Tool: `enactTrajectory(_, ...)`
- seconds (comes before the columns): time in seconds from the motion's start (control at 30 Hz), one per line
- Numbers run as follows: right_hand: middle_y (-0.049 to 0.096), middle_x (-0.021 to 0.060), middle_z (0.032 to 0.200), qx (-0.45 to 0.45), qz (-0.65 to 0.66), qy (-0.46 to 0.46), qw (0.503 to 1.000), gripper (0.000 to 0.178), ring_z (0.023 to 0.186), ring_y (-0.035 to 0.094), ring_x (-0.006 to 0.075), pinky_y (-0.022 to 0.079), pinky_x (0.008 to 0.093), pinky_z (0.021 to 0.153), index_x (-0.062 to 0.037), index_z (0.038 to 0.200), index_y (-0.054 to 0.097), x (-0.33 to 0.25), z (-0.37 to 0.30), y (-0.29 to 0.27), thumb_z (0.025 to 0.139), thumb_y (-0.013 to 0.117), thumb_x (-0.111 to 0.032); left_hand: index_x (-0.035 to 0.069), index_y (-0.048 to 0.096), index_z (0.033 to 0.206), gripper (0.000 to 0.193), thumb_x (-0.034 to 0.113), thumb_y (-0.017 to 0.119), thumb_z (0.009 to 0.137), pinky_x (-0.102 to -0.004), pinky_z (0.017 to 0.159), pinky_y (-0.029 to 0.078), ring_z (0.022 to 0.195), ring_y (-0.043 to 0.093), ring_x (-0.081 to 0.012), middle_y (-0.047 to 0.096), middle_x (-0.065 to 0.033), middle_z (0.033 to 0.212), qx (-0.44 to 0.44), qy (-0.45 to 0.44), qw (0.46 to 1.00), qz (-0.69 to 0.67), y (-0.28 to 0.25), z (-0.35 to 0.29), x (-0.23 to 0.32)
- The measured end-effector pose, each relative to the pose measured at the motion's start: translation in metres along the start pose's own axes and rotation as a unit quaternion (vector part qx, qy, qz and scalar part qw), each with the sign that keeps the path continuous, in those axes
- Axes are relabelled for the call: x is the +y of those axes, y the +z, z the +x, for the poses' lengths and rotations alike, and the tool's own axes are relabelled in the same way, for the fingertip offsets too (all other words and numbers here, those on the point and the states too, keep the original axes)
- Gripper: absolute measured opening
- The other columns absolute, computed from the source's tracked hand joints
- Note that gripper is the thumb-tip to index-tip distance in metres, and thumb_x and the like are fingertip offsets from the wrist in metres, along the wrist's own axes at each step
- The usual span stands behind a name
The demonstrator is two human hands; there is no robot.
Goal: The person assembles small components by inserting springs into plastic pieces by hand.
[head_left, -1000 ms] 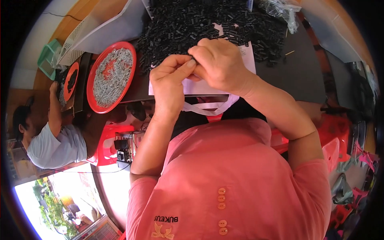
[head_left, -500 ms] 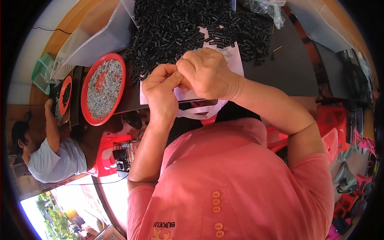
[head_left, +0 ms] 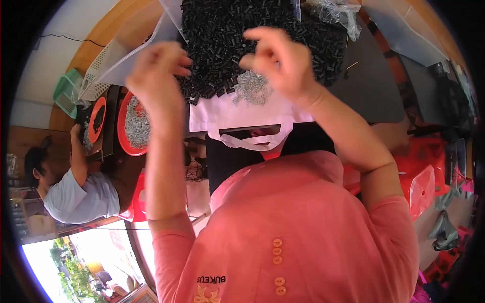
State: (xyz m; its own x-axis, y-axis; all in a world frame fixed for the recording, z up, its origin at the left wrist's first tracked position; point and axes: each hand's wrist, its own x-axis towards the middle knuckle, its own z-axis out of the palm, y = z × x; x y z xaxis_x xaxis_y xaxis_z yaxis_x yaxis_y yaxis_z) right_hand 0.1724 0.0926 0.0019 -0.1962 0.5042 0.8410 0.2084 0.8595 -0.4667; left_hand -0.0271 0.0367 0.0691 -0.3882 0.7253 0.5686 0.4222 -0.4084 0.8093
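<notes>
My left hand [head_left: 160,73] is raised at the left edge of a big heap of small black tubular plastic pieces [head_left: 212,55]. Motion smears its bent fingers, so whether anything sits in them stays unclear. Over the heap's front right part, my right hand [head_left: 288,63] has thumb and forefinger spread apart with nothing visible between them. Just below those fingers lies a small pile of silvery metal parts [head_left: 252,88], too fine to name. A pale pink cloth bag [head_left: 202,116] is spread under the near side of both piles, its handles hanging over the table edge.
Left of me, a red round tray [head_left: 135,129] of silvery parts is partly behind my left forearm. Clear plastic bins [head_left: 136,45] stand beyond it. Farther left, a person in a white shirt [head_left: 83,194] reaches toward an orange tray [head_left: 97,123]. Crumpled plastic [head_left: 338,15] lies at back right.
My hands, together before, have parted: the left moved left and away from me, the right slightly right and away. The silvery pile now shows.
</notes>
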Motion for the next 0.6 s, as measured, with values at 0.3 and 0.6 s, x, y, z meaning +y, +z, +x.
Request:
enactTrajectory(0.3,0.063,0.0002,0.076,0.051,0.225,0.237,0.944,0.009,0.059,0.056,0.0076,0.039,0.0199,0.055,-0.0033,0.098,0.064,0.01,0.045,-0.058,0.089,0.065,-0.004,0.008,0.075,0.097,0.023,0.025,0.071,0.082,-0.038,0.077,0.051,0.083,0.068,-0.0266,0.072,-0.011,0.089,0.017,0.231,0.89,0.392,-0.047,0.133,-0.043)
enactTrajectory(0.6,0.063,0.0027,0.077,0.014,0.183,0.261,0.948,0.007,0.059,0.057,0.0096,0.044,0.0216,0.058,-0.003,0.097,0.064,0.044,0.004,-0.068,0.09,0.064,-0.004,0.008,0.067,0.077,0.011,0.01,0.073,0.068,-0.042,0.075,0.045,0.09,0.053,-0.0297,0.058,-0.0055,0.086,-0.272,0.321,0.876,0.236,0.083,-0.028,-0.052)
